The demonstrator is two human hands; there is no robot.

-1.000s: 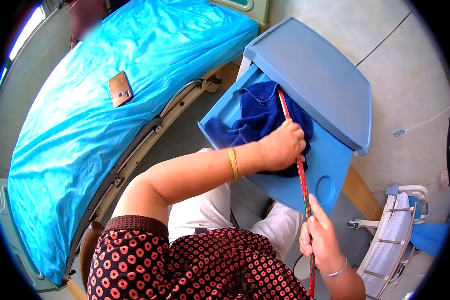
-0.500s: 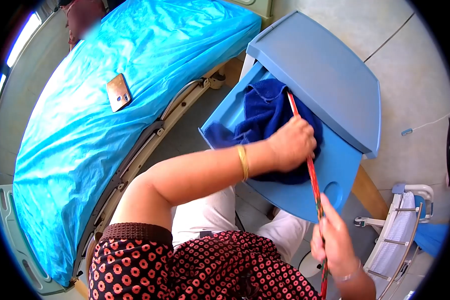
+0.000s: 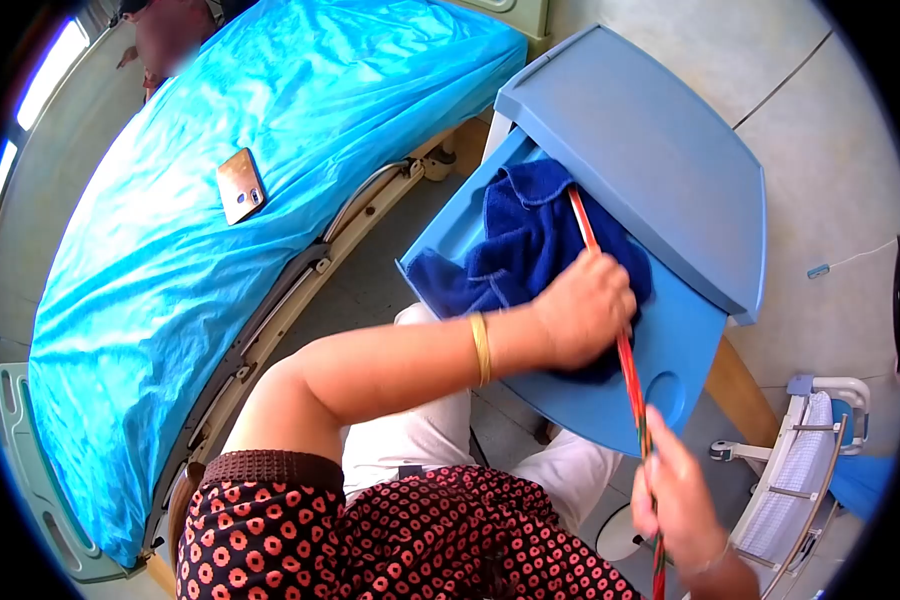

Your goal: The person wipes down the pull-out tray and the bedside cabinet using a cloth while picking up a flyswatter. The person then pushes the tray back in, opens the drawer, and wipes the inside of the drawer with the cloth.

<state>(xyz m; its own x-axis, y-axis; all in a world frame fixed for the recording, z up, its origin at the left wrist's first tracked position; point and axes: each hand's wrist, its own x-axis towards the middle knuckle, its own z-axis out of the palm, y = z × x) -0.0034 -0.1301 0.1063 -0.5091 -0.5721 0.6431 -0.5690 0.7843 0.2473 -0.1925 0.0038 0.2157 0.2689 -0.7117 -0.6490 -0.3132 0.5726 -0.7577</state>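
Towel (image 3: 530,240) bunched in open blue drawer (image 3: 670,340), pinned by fisted left hand (image 3: 582,312) gripping red stick (image 3: 610,300); right hand (image 3: 682,495) clamped lower on stick (steadying, likely).

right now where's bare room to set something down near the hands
The blue table top, right of the towel, is bare. So is the blue bed cover around the phone. The pull-out tray is crowded: the left hand presses the towel, and the right hand holds the red stick.
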